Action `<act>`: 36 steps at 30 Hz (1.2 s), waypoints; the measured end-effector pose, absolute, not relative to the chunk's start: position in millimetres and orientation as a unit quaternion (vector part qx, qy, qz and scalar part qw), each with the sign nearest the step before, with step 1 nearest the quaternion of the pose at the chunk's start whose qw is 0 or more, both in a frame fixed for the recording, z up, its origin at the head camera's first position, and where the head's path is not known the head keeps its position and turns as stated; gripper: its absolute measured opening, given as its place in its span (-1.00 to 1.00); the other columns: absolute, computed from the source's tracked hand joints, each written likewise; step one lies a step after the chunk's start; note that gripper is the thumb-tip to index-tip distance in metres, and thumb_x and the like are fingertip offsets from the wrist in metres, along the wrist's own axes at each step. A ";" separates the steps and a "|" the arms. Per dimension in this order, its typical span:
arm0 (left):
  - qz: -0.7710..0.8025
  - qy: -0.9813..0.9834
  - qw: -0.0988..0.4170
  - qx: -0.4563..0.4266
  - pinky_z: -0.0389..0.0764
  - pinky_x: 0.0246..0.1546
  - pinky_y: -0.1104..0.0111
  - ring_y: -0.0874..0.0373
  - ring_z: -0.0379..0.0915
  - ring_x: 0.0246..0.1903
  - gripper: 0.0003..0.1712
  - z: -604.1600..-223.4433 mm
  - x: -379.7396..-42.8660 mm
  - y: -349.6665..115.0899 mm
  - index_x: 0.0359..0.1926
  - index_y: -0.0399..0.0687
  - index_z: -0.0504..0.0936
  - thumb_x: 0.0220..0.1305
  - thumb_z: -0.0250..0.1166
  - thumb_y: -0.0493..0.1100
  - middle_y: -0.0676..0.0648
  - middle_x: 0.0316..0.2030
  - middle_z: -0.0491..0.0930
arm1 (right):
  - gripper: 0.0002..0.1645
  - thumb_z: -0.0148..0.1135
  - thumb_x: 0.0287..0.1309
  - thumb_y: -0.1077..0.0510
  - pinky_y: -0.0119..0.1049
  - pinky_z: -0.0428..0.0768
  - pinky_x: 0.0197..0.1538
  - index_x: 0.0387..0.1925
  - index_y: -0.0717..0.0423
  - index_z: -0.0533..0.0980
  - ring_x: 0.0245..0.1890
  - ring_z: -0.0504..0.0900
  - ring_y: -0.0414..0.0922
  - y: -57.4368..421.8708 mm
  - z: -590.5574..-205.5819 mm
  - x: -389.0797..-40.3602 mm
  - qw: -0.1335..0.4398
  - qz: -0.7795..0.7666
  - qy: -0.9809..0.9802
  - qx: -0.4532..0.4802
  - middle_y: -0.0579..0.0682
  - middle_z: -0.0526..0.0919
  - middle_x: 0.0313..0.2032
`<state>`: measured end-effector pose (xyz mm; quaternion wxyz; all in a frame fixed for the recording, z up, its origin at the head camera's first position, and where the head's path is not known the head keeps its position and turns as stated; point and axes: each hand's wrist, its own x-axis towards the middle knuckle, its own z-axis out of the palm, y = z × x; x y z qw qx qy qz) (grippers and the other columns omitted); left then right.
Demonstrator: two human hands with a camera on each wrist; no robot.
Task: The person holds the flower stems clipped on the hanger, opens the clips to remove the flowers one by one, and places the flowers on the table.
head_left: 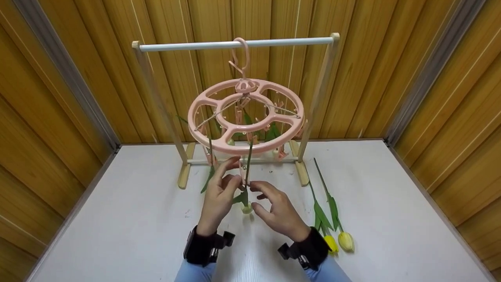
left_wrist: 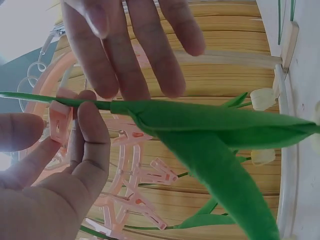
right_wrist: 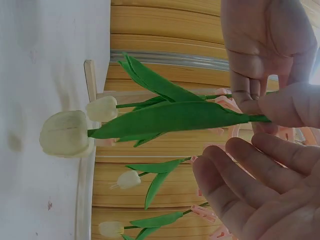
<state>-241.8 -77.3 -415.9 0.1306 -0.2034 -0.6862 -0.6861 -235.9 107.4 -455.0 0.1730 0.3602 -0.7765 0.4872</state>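
Wood-grain panels (head_left: 172, 90) wall in a white counter (head_left: 129, 219), and near its back edge a wooden stand (head_left: 184, 176) carries a round pink clip hanger (head_left: 235, 149), hooked over the white rail (head_left: 188, 46). Pale tulips (right_wrist: 129, 179) hang bloom-down from some of its clips. Near the counter's right edge lie a yellow tulip (head_left: 332, 243) and a pale yellow tulip (head_left: 346, 242), blooms toward the front edge.

The white tulip (right_wrist: 170, 119) in work is upside down between the hands, about midway between the counter's left and right edges, its stem reaching up in front of the hanger's near rim. The left hand (head_left: 220, 192) has its grip clamped on a pink clothespin (left_wrist: 60, 125), with the stem running against it; whether the clothespin bites the stem, I cannot tell. The right hand (head_left: 280, 211) has its grip apart, fingers loosely spread beside the stem.

The step looks like seating the stem in the clothespin. To do it well, squeeze the clothespin's tails fully, lay the bare stem squarely across its mouth, clear of the leaves, and let the right hand steady it lightly. Ease the spring down slowly; a half-caught stem would probably slip or swivel. A soft tug should prove the hold.
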 end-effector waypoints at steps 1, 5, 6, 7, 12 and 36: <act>-0.692 -0.680 0.129 -0.205 0.67 -0.18 0.32 0.10 0.62 -0.30 -0.49 -416.2 -241.6 -76.7 0.42 -0.30 0.39 0.50 0.12 -0.40 -0.39 0.18 0.47 | -0.42 0.28 0.21 0.46 -0.05 0.70 -0.01 0.28 0.31 0.48 0.11 0.66 0.10 107.0 -456.0 -236.1 0.173 0.488 -0.777 0.359 0.17 0.64 0.17; -0.714 -0.654 0.119 -0.219 0.70 -0.14 0.28 0.12 0.65 -0.22 -0.53 -416.0 -241.1 -74.6 0.36 -0.43 0.36 0.49 0.11 -0.43 -0.43 0.14 0.45 | -0.49 0.26 0.24 0.44 -0.06 0.70 -0.01 0.23 0.29 0.51 0.08 0.67 0.10 106.4 -458.1 -236.7 0.170 0.494 -0.775 0.354 0.15 0.68 0.12; -0.719 -0.648 0.116 -0.224 0.71 -0.13 0.26 0.11 0.65 -0.20 -0.55 -415.8 -241.1 -74.3 0.34 -0.46 0.35 0.49 0.11 -0.44 -0.43 0.14 0.44 | -0.52 0.26 0.25 0.44 -0.06 0.70 -0.01 0.21 0.28 0.52 0.06 0.68 0.09 106.5 -458.0 -236.7 0.169 0.496 -0.775 0.352 0.14 0.69 0.10; -0.720 -0.646 0.115 -0.227 0.71 -0.12 0.25 0.11 0.65 -0.18 -0.56 -415.8 -241.1 -74.1 0.32 -0.48 0.35 0.50 0.11 -0.43 -0.43 0.13 0.44 | -0.54 0.26 0.27 0.43 -0.07 0.70 -0.01 0.20 0.26 0.53 0.05 0.68 0.08 106.8 -458.2 -236.7 0.167 0.498 -0.776 0.349 0.13 0.69 0.08; -0.710 -0.651 0.128 -0.234 0.68 -0.05 0.25 0.08 0.63 -0.06 -0.63 -414.6 -241.3 -74.2 0.25 -0.49 0.37 0.52 0.12 -0.39 -0.40 0.13 0.47 | -0.64 0.24 0.34 0.40 -0.13 0.70 -0.03 0.15 0.23 0.55 -0.04 0.70 0.02 108.5 -456.6 -236.7 0.157 0.510 -0.776 0.337 0.09 0.71 -0.01; -0.688 -0.654 0.196 -0.244 0.63 -0.02 0.30 0.00 0.68 -0.06 -0.85 -413.1 -241.2 -75.3 0.01 -0.36 0.49 0.53 0.15 -0.34 -0.28 -0.07 0.64 | -0.86 0.33 0.32 0.29 -0.25 0.70 -0.22 -0.11 0.13 0.68 -0.28 0.72 -0.14 112.3 -455.6 -240.1 0.184 0.508 -0.788 0.294 -0.06 0.71 -0.23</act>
